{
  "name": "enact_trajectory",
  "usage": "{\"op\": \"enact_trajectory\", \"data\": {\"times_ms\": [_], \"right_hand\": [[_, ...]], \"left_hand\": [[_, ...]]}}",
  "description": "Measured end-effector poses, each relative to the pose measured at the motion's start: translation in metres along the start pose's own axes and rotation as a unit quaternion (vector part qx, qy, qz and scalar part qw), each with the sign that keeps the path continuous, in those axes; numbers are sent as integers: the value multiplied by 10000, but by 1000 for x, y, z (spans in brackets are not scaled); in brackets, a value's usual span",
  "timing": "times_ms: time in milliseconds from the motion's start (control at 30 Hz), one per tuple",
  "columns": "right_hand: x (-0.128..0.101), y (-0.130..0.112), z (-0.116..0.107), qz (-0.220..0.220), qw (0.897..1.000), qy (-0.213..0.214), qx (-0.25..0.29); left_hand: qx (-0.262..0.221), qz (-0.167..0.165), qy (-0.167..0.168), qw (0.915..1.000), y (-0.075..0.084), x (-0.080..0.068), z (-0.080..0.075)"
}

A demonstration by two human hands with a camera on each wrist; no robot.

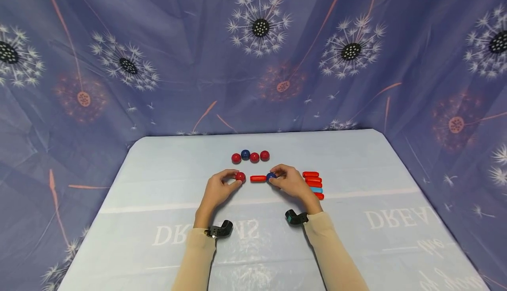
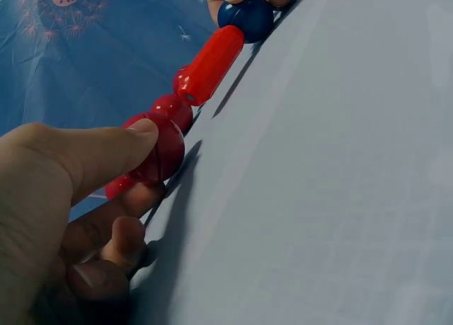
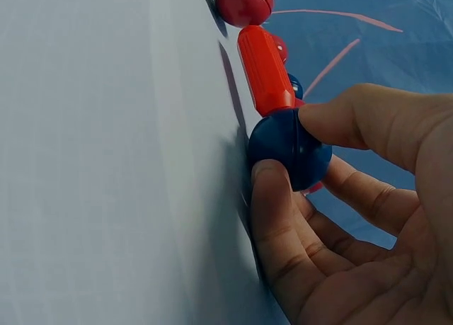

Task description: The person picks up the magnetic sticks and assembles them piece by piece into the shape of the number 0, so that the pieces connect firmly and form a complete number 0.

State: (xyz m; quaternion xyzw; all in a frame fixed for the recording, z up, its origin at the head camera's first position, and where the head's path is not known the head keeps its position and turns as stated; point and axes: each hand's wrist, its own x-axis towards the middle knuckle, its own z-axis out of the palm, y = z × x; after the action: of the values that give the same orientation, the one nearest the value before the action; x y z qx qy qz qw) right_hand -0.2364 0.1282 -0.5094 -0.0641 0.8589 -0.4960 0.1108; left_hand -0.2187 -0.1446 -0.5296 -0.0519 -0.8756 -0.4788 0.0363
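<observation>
My left hand [image 1: 218,189] pinches a glossy red ball [image 1: 240,177] between thumb and fingers. Across from it, my right hand [image 1: 292,182] pinches a dark blue ball [image 3: 289,146]. A short red rod [image 1: 258,178] is joined end-on to the blue ball and points left at the red ball. In the head view a small gap separates the rod's free end from the red ball. The left wrist view shows the rod [image 2: 211,66] sticking out from the blue ball [image 2: 245,18], with its shadow on the table below.
Behind the hands a row of balls sits on the pale table [image 1: 166,163]: a red ball [image 1: 236,158], a blue ball [image 1: 245,154] and two more red ones. Right of my right hand lie several rods, red [image 1: 310,174] and light blue [image 1: 317,190]. A patterned cloth [image 1: 178,62] hangs behind.
</observation>
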Motion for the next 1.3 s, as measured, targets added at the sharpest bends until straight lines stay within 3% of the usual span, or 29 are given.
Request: {"op": "enact_trajectory", "data": {"times_ms": [733, 1100, 1300], "right_hand": [[1, 0, 2, -36, 10000, 58, -41], [0, -2, 3, -65, 9999, 47, -111], [0, -2, 5, -116, 9999, 82, -98]], "left_hand": [[2, 22, -206, 9998, 2, -1, 1], [275, 132, -249, 9992, 4, -2, 2], [108, 109, -286, 9995, 5, -4, -1]]}}
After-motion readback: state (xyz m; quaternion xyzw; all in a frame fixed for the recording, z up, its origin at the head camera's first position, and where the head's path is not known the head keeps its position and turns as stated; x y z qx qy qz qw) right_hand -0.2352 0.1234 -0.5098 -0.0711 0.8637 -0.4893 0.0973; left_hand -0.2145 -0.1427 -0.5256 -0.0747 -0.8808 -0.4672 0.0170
